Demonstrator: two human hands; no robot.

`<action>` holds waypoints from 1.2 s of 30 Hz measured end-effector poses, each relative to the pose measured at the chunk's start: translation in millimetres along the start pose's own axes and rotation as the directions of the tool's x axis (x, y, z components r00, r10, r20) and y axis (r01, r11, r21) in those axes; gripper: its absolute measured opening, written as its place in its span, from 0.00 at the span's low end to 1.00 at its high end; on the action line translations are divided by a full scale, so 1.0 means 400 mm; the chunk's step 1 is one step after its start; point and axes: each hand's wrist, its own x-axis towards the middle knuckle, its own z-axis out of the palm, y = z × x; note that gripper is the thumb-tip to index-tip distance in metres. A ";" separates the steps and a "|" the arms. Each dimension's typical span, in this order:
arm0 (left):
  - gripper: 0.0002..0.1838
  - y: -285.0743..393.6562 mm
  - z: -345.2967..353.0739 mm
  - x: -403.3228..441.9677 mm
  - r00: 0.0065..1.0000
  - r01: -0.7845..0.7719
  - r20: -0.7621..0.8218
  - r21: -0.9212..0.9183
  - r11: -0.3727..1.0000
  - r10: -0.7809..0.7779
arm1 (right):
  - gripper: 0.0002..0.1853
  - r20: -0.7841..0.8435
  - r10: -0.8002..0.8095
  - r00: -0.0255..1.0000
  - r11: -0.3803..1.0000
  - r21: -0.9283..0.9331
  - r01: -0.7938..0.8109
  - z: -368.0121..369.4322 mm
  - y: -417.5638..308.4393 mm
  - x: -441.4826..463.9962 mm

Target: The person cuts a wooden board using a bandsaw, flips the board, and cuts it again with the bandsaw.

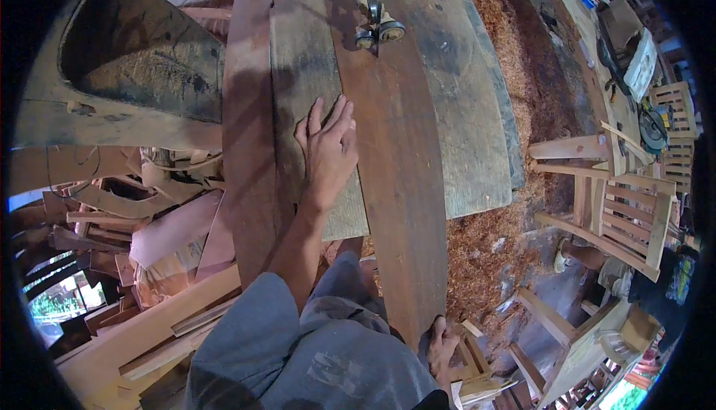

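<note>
Plainly, left hand [329, 152] open against plank [403, 164]; right hand [441, 344], grip closed on its end.

Reddish wood shavings [485, 268] cover much of the floor [556, 264] beside slatted wooden chairs [634, 220] (one lies tipped over). Daylight enters through a gap [67, 298] at lower left, near piled boards [168, 320].

One head-worn camera looks steeply down past the wearer's shirt [328, 358] onto the worktable [470, 111].
</note>
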 end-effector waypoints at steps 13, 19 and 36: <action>0.20 0.004 -0.003 0.001 1.000 0.006 0.008 0.012 1.000 -0.006 | 0.32 0.027 -0.017 0.999 0.999 -0.030 0.017 0.003 0.006 0.021; 0.20 -0.002 0.002 0.000 1.000 0.004 0.007 0.003 1.000 -0.004 | 0.32 0.033 -0.027 0.999 0.999 0.042 0.026 0.008 -0.035 0.021; 0.20 0.000 -0.003 0.000 1.000 0.007 0.022 0.001 1.000 -0.007 | 0.34 0.001 -0.056 0.998 0.996 -0.067 0.056 0.021 -0.033 0.037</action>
